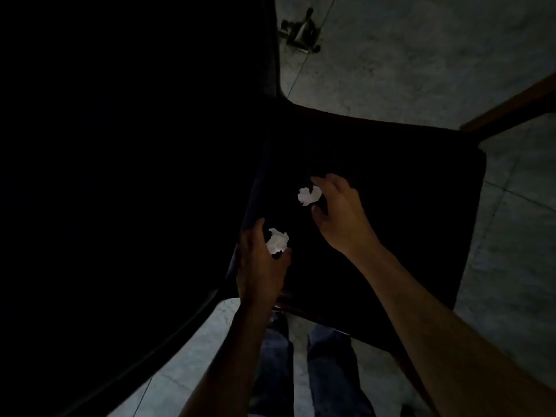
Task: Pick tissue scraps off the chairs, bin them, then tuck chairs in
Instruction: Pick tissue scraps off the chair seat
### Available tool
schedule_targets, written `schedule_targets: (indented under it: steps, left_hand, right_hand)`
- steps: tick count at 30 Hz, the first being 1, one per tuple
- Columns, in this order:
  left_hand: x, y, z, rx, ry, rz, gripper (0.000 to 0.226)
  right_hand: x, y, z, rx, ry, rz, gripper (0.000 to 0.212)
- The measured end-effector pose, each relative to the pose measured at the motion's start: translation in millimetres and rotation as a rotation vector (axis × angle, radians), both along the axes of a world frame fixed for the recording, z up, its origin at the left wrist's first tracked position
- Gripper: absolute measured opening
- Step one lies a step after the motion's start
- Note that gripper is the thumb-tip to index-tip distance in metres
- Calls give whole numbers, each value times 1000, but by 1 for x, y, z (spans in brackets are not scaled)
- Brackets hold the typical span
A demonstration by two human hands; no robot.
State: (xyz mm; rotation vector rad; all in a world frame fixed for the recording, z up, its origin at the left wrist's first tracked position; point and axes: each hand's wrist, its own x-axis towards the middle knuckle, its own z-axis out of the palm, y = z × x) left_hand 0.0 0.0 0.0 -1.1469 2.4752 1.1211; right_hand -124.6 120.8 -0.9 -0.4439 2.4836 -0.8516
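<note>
- To the left of the dark chair seat [391, 236], a large black mass [120, 176] filled the frame; the dim light left its nature unclear.
- At the seat's left edge, the left hand [260, 266] curled around a crumpled white tissue scrap [277, 240], thumb and fingers closing on it from both sides, the scrap at or just above the seat surface.
- Nearer the seat's centre, a second white tissue scrap [309, 195] sat between the index finger and thumb of the right hand [340, 212], the fingers spread in a loose claw about it; whether they already pinched it, I could not tell.
- Below the seat's near edge, the person's legs in blue jeans [325, 371] stood on the pale tiled floor [421, 55].
- Beyond the seat's far left corner, a small metal object [301, 31] lay on the floor, too blurred to identify.
- Past the seat's right corner, a brown wooden bar [511, 109] ran diagonally.
</note>
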Motion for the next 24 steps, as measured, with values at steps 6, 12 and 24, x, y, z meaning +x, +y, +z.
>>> schedule_targets:
  steps: [6,12,24]
  left_hand:
    - [-4,1,-9,21,-36,-39,68]
    - [-7,5,-18,27,-23,-97,53]
    - [-11,1,-33,75,79,-44,12]
  right_hand:
    - [-2,-7,-12,49,58,43,46]
    - [-1,-7,-22,73,102,104,31]
    - [6,3,-24,26,37,1,8]
